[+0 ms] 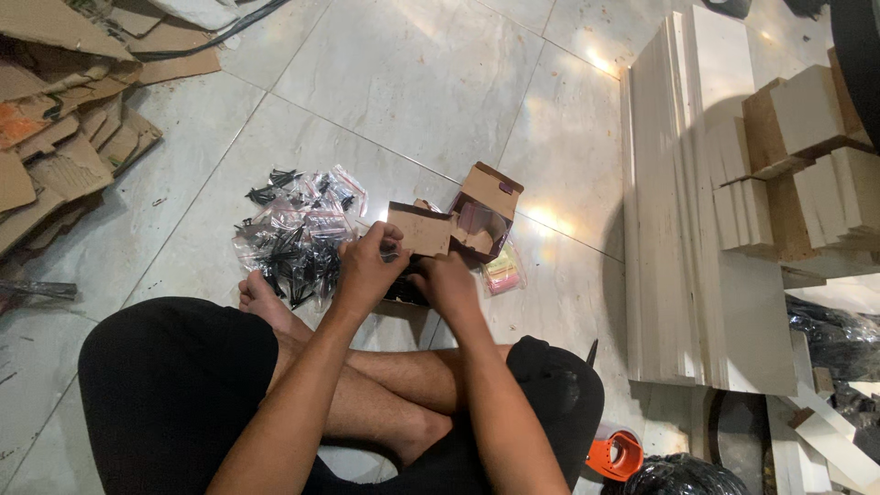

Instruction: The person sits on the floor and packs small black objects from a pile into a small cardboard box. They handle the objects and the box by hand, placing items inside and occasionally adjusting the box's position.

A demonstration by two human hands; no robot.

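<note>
The person wears black shorts (174, 385), plain and loose, of a matte cloth with no print or stripe showing; they fill the lower left of the frame and show again at the lower middle. The forearms are bare, with no sleeves in view. The left hand (368, 268) and right hand (447, 284), near the middle of the frame, carry no gloves, rings or watch. The legs are bare below the shorts, and the foot (261, 301) has no shoe or sock.

We see cardboard scraps (64, 110) piled far left, white boards (697, 229) stacked right, and an orange tape dispenser (616, 455) near our knee.
</note>
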